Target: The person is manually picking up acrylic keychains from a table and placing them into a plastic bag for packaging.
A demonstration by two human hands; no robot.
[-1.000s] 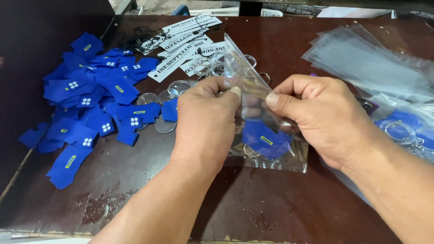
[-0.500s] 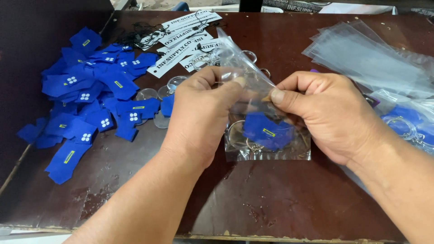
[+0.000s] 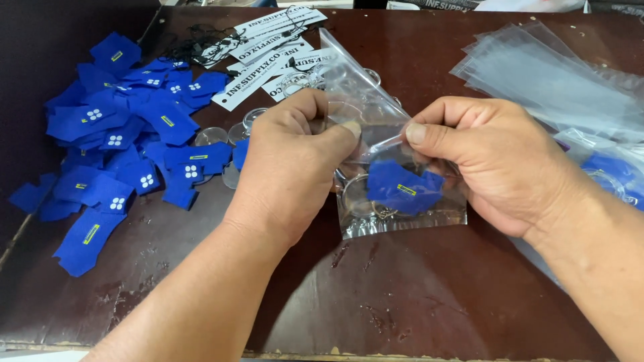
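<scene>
Both hands (image 3: pixel 295 167) (image 3: pixel 490 167) pinch bag (image 3: pixel 402 214) (table edge (image 3: pixel 429 354) near).

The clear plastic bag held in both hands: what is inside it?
Inside the clear plastic bag lie a blue fabric tag and a metal ring. The hands cover its upper part.

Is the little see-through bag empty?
No, a blue fabric tag and a metal ring sit inside the clear plastic bag held by both hands.
</scene>
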